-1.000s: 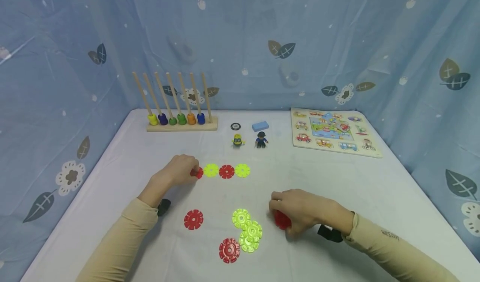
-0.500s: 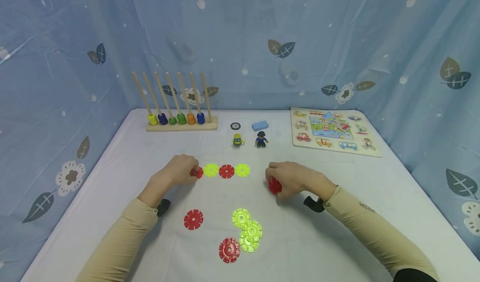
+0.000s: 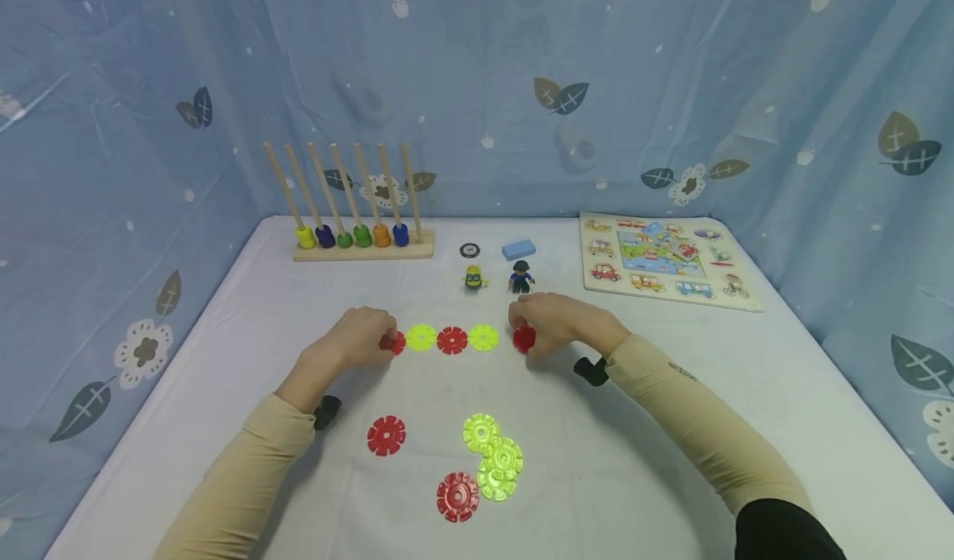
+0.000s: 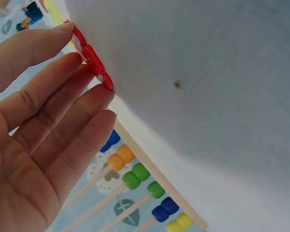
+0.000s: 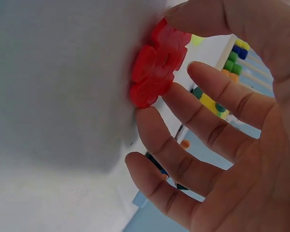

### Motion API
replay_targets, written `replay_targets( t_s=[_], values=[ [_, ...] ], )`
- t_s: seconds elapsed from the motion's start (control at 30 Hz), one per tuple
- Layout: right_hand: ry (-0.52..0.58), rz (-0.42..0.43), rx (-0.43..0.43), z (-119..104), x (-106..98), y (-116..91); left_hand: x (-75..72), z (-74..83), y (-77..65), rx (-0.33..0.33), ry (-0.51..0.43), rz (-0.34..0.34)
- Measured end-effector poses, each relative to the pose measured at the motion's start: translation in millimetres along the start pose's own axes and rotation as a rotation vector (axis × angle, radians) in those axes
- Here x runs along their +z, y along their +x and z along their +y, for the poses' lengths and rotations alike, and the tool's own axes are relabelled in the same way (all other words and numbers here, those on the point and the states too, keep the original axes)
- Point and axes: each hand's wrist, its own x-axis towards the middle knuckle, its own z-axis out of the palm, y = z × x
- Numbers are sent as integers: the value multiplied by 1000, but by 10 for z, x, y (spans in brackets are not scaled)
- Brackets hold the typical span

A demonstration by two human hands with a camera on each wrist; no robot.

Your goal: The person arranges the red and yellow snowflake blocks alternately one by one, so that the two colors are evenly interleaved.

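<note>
A row of flat, notched interlocking discs lies on the white cloth in the head view. At its left end my left hand [image 3: 361, 336] holds a red interlocking disc [image 4: 94, 60] by the edge between thumb and fingertips. Beside it follow a yellow-green disc [image 3: 421, 337], a red disc [image 3: 452, 340] and another yellow-green disc [image 3: 484, 338]. Just right of the row, my right hand [image 3: 555, 320] pinches a further red interlocking disc [image 5: 157, 67] by its rim, low at the cloth. A gap separates this disc from the row; whether it touches the cloth I cannot tell.
Nearer the front lie a red disc [image 3: 386, 436], another red disc [image 3: 458, 497] and overlapping yellow-green discs [image 3: 502, 459]. Behind are a pegged bead rack [image 3: 363, 253], a yellow figure [image 3: 473, 277], a dark figure [image 3: 521, 277], a blue block [image 3: 518, 249] and a puzzle board [image 3: 671, 288].
My right hand has carried its red disc away from the front and slightly left, to beside the row's right end. The left hand has stayed in place on its disc.
</note>
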Motion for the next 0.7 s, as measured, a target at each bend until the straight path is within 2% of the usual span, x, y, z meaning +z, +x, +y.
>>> replay_targets(
  t_s=[0.3, 0.7],
  values=[
    [13, -22, 9, -43, -37, 141, 6, 3, 1, -1, 1, -2],
    [-36, -14, 43, -98, -65, 186, 3, 7, 1, -12, 5, 7]
  ],
)
